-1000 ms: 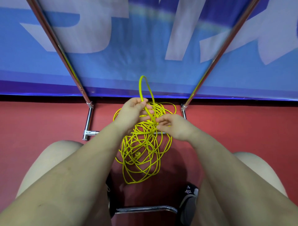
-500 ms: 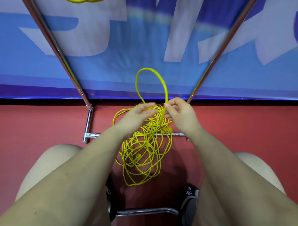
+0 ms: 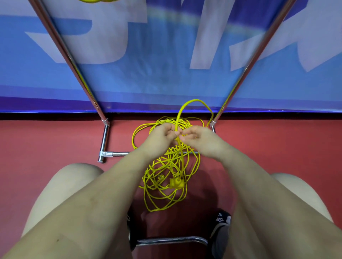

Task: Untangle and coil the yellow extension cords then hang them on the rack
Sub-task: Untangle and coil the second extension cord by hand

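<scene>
Left hand: the left hand (image 3: pixel 160 137) has its fingers curled in, thumb and fingertips pinching a strand of the yellow cord (image 3: pixel 167 166) where it rises out of the heap.
Right hand: the right hand (image 3: pixel 200 139) meets the left fingertip to fingertip; its fingers are bent round the same strand, though the exact pinch is partly hidden behind the knuckles.
Loop: from the fingers a single arch of cord (image 3: pixel 196 101) stands up and away from them, round and smooth, curving back down on the right-hand side of the fingers.
Heap: the rest of the cord lies in a loose tangle on the floor (image 3: pixel 46 144), under and on the near side of the fingers; thin, glossy, round-section strands crossing in many open ovals.
Plug: a blocky yellow moulded plug (image 3: pixel 176 183) hangs on a straight strand that drops from the fingers, well on the near side of them, over the tangle.
Rack: two shiny round metal tubes (image 3: pixel 74 61) slant up on either side of the hands; a low crossbar (image 3: pixel 118 153) with a chrome joint runs just beneath the wrists, passing under the cord.
Rack top: a bit of yellow coil (image 3: pixel 94 1) shows at the upper edge, far beyond the fingers.
Backdrop: a smooth blue banner (image 3: pixel 166 64) with pale shapes.
Floor: matt red.
</scene>
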Available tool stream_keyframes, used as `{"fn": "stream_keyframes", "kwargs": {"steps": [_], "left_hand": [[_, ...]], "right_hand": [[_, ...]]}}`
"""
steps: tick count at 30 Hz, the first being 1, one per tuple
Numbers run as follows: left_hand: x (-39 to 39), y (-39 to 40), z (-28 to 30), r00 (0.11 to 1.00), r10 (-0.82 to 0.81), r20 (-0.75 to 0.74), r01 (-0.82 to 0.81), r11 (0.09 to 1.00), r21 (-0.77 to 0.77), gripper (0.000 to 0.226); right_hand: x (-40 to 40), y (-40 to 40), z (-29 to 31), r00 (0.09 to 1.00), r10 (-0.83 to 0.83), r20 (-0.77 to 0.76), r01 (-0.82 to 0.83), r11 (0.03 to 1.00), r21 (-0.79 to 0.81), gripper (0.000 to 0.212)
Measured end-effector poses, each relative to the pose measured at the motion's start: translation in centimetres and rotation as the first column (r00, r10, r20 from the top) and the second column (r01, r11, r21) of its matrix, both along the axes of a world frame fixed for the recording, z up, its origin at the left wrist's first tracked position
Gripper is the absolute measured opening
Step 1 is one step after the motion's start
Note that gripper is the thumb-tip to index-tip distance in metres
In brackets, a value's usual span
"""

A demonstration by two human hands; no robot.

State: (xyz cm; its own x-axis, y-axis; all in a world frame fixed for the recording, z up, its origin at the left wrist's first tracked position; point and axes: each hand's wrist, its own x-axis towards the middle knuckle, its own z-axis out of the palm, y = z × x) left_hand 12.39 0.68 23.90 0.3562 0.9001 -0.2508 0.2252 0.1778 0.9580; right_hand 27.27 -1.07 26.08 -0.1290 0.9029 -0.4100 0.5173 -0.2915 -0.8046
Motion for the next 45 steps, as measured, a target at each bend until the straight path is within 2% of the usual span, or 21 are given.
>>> {"fn": "stream_keyframes", "kwargs": {"steps": [3, 6, 8, 12, 14, 16, 18, 21, 22, 23, 25, 28, 30, 31, 32, 33, 35, 39, 41, 43, 45], "left_hand": [[-0.2, 0.4, 0.8, 0.988, 0.109, 0.106, -0.102, 0.992, -0.072, 0.012], [-0.4, 0.6, 1.7, 0.968, 0.176, 0.178, -0.158, 0.981, -0.113, 0.01], [-0.5, 0.7, 1.9, 0.953, 0.21, 0.219, -0.183, 0.974, -0.134, 0.012], [-0.7, 1.0, 1.5, 0.951, 0.226, 0.21, -0.19, 0.965, -0.182, 0.016], [-0.7, 0.9, 0.9, 0.984, 0.127, 0.121, -0.1, 0.973, -0.209, 0.021], [-0.5, 0.4, 0.3, 0.997, -0.077, 0.001, 0.075, 0.97, -0.232, 0.029], [-0.2, -0.2, -0.5, 0.965, -0.246, -0.09, 0.223, 0.952, -0.209, 0.031], [-0.1, -0.7, -0.3, 0.966, -0.227, -0.12, 0.213, 0.969, -0.123, 0.01], [-0.2, -0.6, -0.3, 0.972, -0.208, -0.112, 0.197, 0.976, -0.096, 0.013], [-0.2, -0.5, -0.2, 0.974, -0.191, -0.123, 0.183, 0.98, -0.071, 0.013], [-0.3, -0.2, 0.0, 0.983, -0.131, -0.127, 0.127, 0.991, -0.037, 0.011], [-0.4, 0.3, 0.6, 1.0, 0.016, -0.026, -0.017, 0.998, -0.058, 0.012], [-0.5, 0.5, 1.1, 0.994, 0.1, 0.053, -0.095, 0.991, -0.092, 0.014], [-0.5, 0.6, 1.3, 0.986, 0.138, 0.092, -0.127, 0.986, -0.112, 0.014], [-0.6, 0.7, 1.6, 0.977, 0.176, 0.123, -0.159, 0.978, -0.133, 0.015], [-0.7, 0.8, 1.6, 0.968, 0.207, 0.141, -0.187, 0.972, -0.142, 0.015], [-0.8, 1.0, 1.7, 0.946, 0.26, 0.196, -0.228, 0.958, -0.172, 0.016], [-0.9, 1.2, 1.5, 0.928, 0.277, 0.251, -0.225, 0.95, -0.215, 0.013], [-0.8, 1.1, 1.0, 0.966, 0.184, 0.183, -0.148, 0.97, -0.195, 0.017], [-0.6, 0.7, 0.6, 0.998, 0.017, 0.06, -0.008, 0.99, -0.143, 0.03], [-0.5, 0.0, 0.3, 0.986, -0.145, -0.085, 0.137, 0.986, -0.092, 0.033]], "right_hand": [[-0.4, -0.7, -0.9, 0.971, 0.172, 0.166, -0.167, 0.985, -0.045, 0.026], [-0.5, -0.7, -0.8, 0.966, 0.188, 0.18, -0.192, 0.981, 0.003, 0.012], [-0.5, -0.6, -0.5, 0.977, 0.154, 0.148, -0.162, 0.986, 0.043, 0.015], [-1.0, -0.4, 0.2, 0.998, 0.004, -0.069, -0.003, 1.0, 0.016, 0.021], [-0.8, 0.0, 0.9, 0.976, -0.119, -0.183, 0.123, 0.992, 0.012, 0.017], [-0.1, 0.5, 1.6, 0.907, -0.274, -0.32, 0.288, 0.958, -0.003, 0.011], [0.6, 0.8, 2.1, 0.813, -0.399, -0.424, 0.419, 0.906, -0.048, 0.012], [0.9, 0.9, 2.2, 0.711, -0.484, -0.511, 0.501, 0.858, -0.115, 0.012], [0.9, 0.9, 2.2, 0.702, -0.485, -0.522, 0.501, 0.857, -0.122, 0.011], [0.9, 0.9, 2.2, 0.719, -0.472, -0.511, 0.489, 0.865, -0.111, 0.011], [0.9, 0.9, 1.8, 0.826, -0.398, -0.399, 0.417, 0.908, -0.043, 0.021], [0.6, 0.3, 0.8, 0.989, -0.127, -0.07, 0.129, 0.992, 0.015, 0.03], [0.1, -0.4, 0.1, 0.994, 0.091, 0.06, -0.089, 0.995, -0.043, 0.022], [-0.2, -0.7, -0.2, 0.98, 0.172, 0.102, -0.166, 0.984, -0.067, 0.009], [-0.4, -0.8, -0.3, 0.966, 0.217, 0.139, -0.21, 0.976, -0.062, 0.009], [-0.4, -0.8, -0.4, 0.958, 0.23, 0.173, -0.225, 0.973, -0.045, 0.022], [-0.3, -0.7, -0.2, 0.969, 0.186, 0.162, -0.184, 0.983, -0.029, 0.028], [-0.3, -0.5, 0.1, 0.983, 0.117, 0.138, -0.125, 0.991, 0.048, 0.022], [-0.1, -0.2, 0.2, 0.993, 0.04, 0.114, -0.053, 0.992, 0.118, 0.024], [0.2, 0.2, 0.6, 0.999, -0.046, 0.026, 0.041, 0.987, 0.156, 0.025], [0.4, 0.5, 0.9, 0.981, -0.167, -0.095, 0.181, 0.968, 0.172, 0.025]]}}
